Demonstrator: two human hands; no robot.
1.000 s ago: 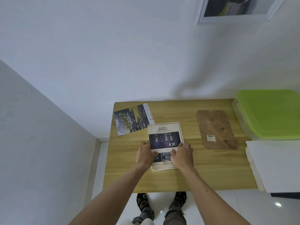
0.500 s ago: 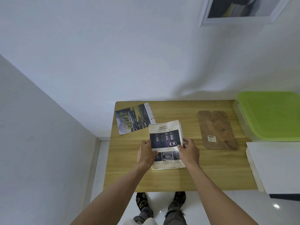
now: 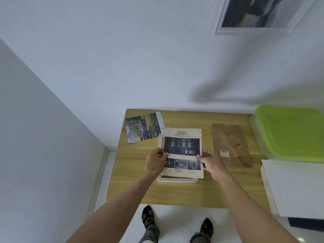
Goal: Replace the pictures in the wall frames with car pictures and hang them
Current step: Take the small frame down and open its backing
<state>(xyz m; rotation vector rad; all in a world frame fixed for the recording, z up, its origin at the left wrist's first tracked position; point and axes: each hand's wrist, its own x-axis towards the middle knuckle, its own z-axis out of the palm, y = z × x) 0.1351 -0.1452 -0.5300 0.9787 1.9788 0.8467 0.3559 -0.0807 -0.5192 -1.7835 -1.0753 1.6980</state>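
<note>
A car safety picture [image 3: 183,146], white with a dark photo of parked cars, is held a little above a white frame [image 3: 177,180] lying on the wooden table [image 3: 175,193]. My left hand [image 3: 155,161] pinches the picture's left edge. My right hand [image 3: 211,161] pinches its right edge. The sheet sits shifted right of the frame, whose left and near borders show. A second car picture [image 3: 142,127] lies flat at the table's far left corner. The brown frame backing board [image 3: 231,144] lies to the right. Another white frame [image 3: 259,13] hangs on the wall above.
A container with a green lid [image 3: 291,132] stands at the table's right end. A white board [image 3: 294,188] lies at the near right. The table stands against the wall in a corner. My feet [image 3: 148,217] show below the table's near edge.
Both hands have lifted the car safety picture off the frame and shifted it slightly right; the frame's left and near borders now show beneath it.
</note>
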